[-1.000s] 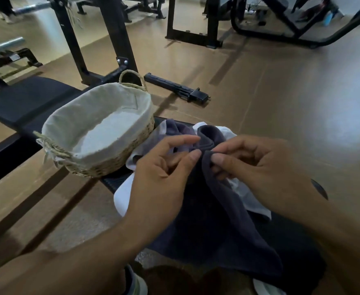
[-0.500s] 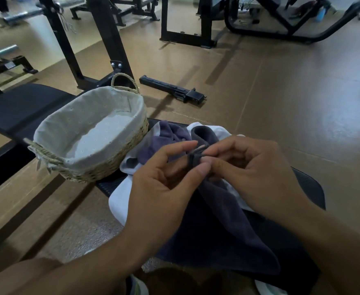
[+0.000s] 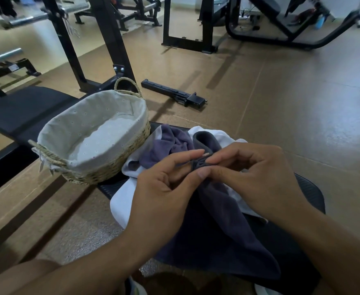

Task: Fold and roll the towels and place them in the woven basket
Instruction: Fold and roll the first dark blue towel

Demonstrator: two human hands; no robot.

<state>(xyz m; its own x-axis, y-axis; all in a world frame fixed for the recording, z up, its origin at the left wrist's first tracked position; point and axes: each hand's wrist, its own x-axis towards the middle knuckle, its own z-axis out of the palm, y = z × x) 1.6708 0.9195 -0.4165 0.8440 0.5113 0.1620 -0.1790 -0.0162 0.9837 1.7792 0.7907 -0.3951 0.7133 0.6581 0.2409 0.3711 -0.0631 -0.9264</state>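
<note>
Black padded bench carries everything. Woven basket, cloth-lined w/ nothing in it, sits far left on it. Dark grey towel drapes near centre over a white towel; purple towel bunched just beyond. Left hand & right hand both pinch the grey towel's corner between fingertips. Looks soft, light, floppy; prob. best taken by corners/edges & kept taut to fold.

No text, label or number can be read anywhere (gym equipment included).
</note>
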